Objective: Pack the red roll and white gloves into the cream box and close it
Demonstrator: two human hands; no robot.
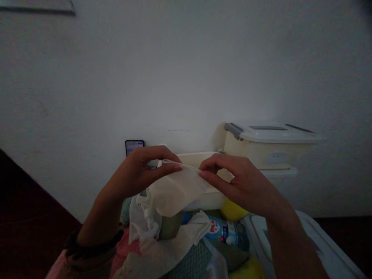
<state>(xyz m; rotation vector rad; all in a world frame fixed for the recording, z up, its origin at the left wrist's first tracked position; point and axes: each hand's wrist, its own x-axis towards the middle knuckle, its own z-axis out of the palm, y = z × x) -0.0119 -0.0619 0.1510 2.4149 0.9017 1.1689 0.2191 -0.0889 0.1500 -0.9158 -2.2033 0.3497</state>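
Observation:
Both hands pinch the upper edge of a thin, white, stretchy cloth piece [177,192] and hold it up in front of me. My left hand [148,166] has its thumb and fingers closed on the edge's left part. My right hand [229,174] grips the same edge a short way to the right, thumb under the fingers. Below, more crumpled white cloth [171,248] hangs or lies in folds; whether it is the same piece I cannot tell. A blue-labelled bottle [226,230] lies on its side beneath the hands. Behind them stands an open white bin [194,157], partly hidden.
A cream storage box with a white lid [267,133] stands at right against the wall. A phone [134,145] leans upright at left behind my left hand. Green textured cloth [192,261], yellow items [234,210] and a white lid-like panel [325,240] lie below.

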